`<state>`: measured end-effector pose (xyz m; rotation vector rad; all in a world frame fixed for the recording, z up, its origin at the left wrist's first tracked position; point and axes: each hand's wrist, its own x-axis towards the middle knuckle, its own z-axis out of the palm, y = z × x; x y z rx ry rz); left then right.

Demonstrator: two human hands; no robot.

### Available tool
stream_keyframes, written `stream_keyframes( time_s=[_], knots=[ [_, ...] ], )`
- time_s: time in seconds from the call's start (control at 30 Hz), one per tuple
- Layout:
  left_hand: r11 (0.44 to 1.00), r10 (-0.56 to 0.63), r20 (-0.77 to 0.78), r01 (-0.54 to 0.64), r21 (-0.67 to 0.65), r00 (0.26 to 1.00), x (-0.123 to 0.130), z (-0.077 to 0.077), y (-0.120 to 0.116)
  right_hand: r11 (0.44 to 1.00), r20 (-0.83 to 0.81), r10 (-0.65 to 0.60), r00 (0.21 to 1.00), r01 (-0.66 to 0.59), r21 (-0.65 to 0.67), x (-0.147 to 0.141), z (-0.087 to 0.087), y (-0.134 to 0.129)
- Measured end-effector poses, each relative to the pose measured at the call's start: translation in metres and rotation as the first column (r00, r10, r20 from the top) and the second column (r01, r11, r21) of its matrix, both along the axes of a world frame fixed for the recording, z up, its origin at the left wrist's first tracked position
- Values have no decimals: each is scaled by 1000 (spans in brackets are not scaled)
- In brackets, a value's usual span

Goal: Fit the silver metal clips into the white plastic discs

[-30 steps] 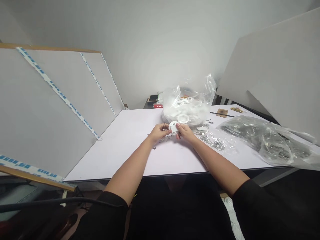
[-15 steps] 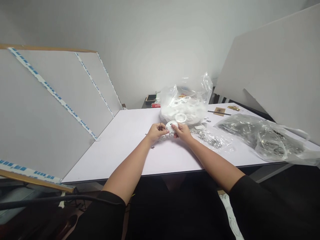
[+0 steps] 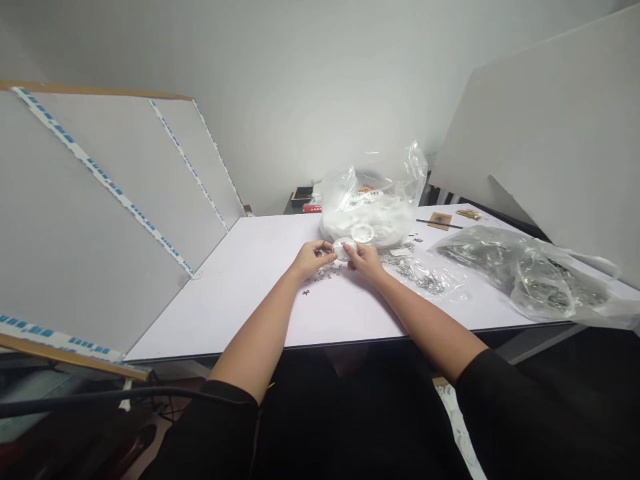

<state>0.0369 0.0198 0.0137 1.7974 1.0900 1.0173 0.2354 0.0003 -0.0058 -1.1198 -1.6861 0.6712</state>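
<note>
Above the white table (image 3: 225,300), a round white disc (image 3: 343,249) is pinched in my right hand (image 3: 367,260), thumb on its face. My left hand (image 3: 311,259) is at the disc's left side with its fingers closed together; a small dark piece shows at the fingertips, too small to name. Small metal pieces (image 3: 327,272) lie scattered on the table beneath both hands. Right behind the disc stands a clear plastic bag (image 3: 373,207) of white round parts.
To the right of my hands lies a clear bag of small metal parts (image 3: 425,277). A larger plastic bag (image 3: 530,273) reaches the right front edge. Behind are a brown square (image 3: 439,221) and a thin dark rod. Grey panels (image 3: 125,160) flank both sides.
The disc has tilted between my hands, and the dark mark on its face is less visible. My left fingers have shifted slightly upward. The camera view has moved a little.
</note>
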Motion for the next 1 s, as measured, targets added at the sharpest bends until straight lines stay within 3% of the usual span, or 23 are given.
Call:
stream_keyframes(
  time_s=[0.13,0.23,0.43,0.7,1.0],
  knots=[
    [980,127,-344,-63,190,930,-12,4,4,999,6,-43,999,43,7,8,-4,6],
    [986,97,-525,-10,166,846,-19,4,5,997,57,-69,996,67,37,12,-5,9],
    [987,3,-601,94,130,799,-19,-3,7,995,117,-87,989,81,52,16,-5,10],
    [993,11,-661,71,97,750,-15,-3,6,994,177,-90,980,79,69,17,-5,9],
    [991,23,-763,84,101,646,-11,-2,4,996,194,-73,978,61,70,16,-5,9]
  ],
)
